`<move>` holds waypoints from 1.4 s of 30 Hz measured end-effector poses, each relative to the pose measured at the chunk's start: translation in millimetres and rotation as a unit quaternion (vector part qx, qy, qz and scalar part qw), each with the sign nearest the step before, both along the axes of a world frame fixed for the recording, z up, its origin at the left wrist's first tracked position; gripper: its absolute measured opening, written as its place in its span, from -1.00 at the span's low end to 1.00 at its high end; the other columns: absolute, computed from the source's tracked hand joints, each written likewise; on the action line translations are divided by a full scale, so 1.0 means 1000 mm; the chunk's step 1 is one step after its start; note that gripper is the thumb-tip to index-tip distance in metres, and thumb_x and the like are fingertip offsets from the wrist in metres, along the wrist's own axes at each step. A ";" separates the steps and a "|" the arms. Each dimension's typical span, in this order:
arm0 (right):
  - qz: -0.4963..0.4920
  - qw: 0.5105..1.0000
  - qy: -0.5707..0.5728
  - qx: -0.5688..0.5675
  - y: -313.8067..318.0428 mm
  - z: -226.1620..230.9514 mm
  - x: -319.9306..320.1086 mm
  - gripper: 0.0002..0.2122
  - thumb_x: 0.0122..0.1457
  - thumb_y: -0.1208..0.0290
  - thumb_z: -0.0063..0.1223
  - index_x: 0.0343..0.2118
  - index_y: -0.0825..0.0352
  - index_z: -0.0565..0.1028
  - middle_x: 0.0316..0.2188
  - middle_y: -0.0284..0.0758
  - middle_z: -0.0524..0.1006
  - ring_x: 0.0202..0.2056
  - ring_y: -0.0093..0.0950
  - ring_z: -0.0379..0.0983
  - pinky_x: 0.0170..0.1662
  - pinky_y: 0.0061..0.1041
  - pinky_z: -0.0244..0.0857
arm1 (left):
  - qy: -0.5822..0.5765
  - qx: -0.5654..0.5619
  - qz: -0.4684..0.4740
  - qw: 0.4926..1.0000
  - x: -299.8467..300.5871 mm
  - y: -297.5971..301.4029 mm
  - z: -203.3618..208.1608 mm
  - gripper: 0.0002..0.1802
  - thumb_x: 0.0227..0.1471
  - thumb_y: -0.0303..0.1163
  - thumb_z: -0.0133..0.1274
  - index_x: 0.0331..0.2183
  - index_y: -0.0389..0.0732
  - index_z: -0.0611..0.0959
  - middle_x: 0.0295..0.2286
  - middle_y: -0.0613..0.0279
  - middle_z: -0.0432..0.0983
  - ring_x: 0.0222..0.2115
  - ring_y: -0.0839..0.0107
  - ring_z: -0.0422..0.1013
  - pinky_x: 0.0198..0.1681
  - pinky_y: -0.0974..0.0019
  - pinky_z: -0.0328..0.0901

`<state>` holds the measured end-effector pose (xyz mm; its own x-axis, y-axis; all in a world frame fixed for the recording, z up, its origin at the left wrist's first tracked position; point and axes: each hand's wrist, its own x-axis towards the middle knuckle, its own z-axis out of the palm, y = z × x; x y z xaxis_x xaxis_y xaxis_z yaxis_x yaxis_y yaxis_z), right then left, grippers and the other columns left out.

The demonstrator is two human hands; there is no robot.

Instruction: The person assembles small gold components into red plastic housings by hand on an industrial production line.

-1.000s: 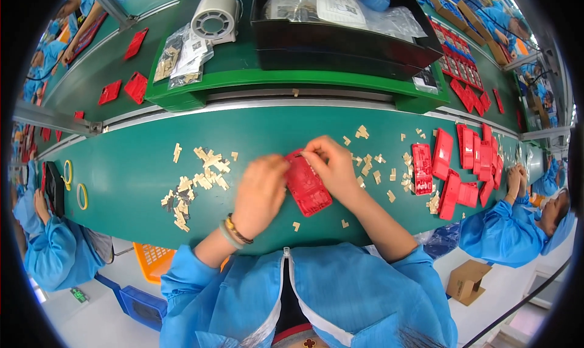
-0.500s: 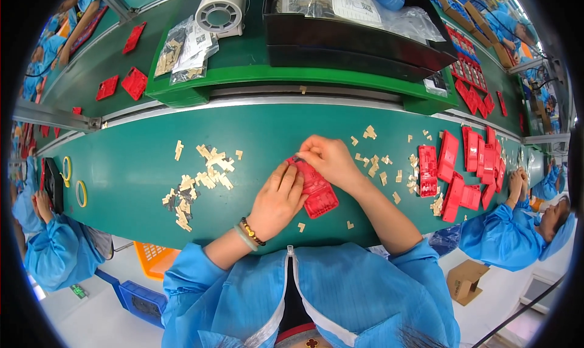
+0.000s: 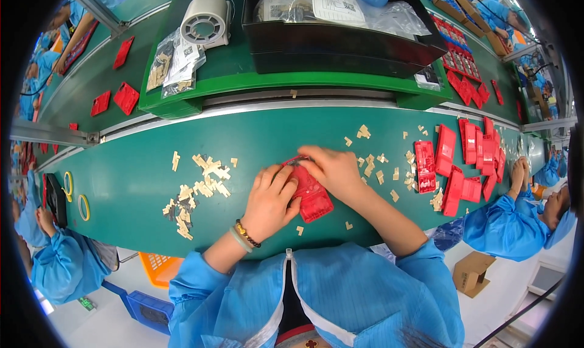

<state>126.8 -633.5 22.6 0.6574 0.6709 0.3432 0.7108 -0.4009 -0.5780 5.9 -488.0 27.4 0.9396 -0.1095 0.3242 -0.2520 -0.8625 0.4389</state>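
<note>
A red plastic housing (image 3: 313,197) lies tilted on the green bench in front of me, its moulded inner side up. My left hand (image 3: 271,199) is closed round its left edge, fingers bent over the upper part. My right hand (image 3: 333,170) presses its fingertips at the housing's top end, where a small dark piece partly shows; the fingers cover most of it. To the left lie piles of small cream L-shaped pieces (image 3: 210,176), some with dark parts. More cream pieces (image 3: 370,165) are scattered to the right, beside several stacked red housings (image 3: 468,189).
A raised green shelf (image 3: 292,83) along the back carries a black bin (image 3: 340,59) with bagged parts and a white tape roll (image 3: 205,21). Yellow tape rings (image 3: 83,207) lie at the left end. Co-workers in blue sit on both sides, one person's sleeve (image 3: 511,223) close at right.
The view has shifted slightly. My right hand has turned and flattened at the housing's top end, while my left hand keeps holding its left side.
</note>
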 end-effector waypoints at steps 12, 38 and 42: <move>-0.003 0.992 -0.121 -0.047 -0.025 -0.006 -0.009 -0.85 -0.01 0.32 0.12 -0.34 0.15 0.53 -0.59 -0.45 0.38 -0.62 -0.52 0.41 -0.57 -0.53 0.29 | -0.038 0.036 0.029 0.998 0.014 -0.010 -0.001 -0.63 -0.19 -0.44 0.11 -0.24 -0.31 0.49 -0.23 0.04 0.39 -0.17 0.08 0.30 -0.08 0.08 0.22; 0.120 0.953 -0.269 0.067 -0.014 0.010 0.014 -0.83 -0.06 0.35 0.15 -0.37 0.21 0.50 -0.34 -0.39 0.46 -0.44 -0.49 0.40 -0.42 -0.49 0.26 | 0.025 0.068 0.242 0.968 -0.032 0.056 0.021 -0.22 -0.11 -0.44 0.15 0.15 -0.27 0.23 0.08 -0.09 0.15 0.11 0.01 0.10 0.14 0.06 -0.02; -0.121 0.939 -0.312 -0.082 0.030 -0.015 0.119 -0.80 -0.11 0.37 0.13 -0.39 0.31 0.51 -0.38 -0.23 0.49 -0.32 -0.25 0.45 -0.30 -0.28 0.34 | 0.034 0.175 0.315 0.932 -0.071 0.100 0.000 -0.25 -0.03 -0.34 0.12 0.17 -0.26 0.20 0.15 -0.07 0.07 0.16 -0.01 0.03 0.17 0.01 -0.05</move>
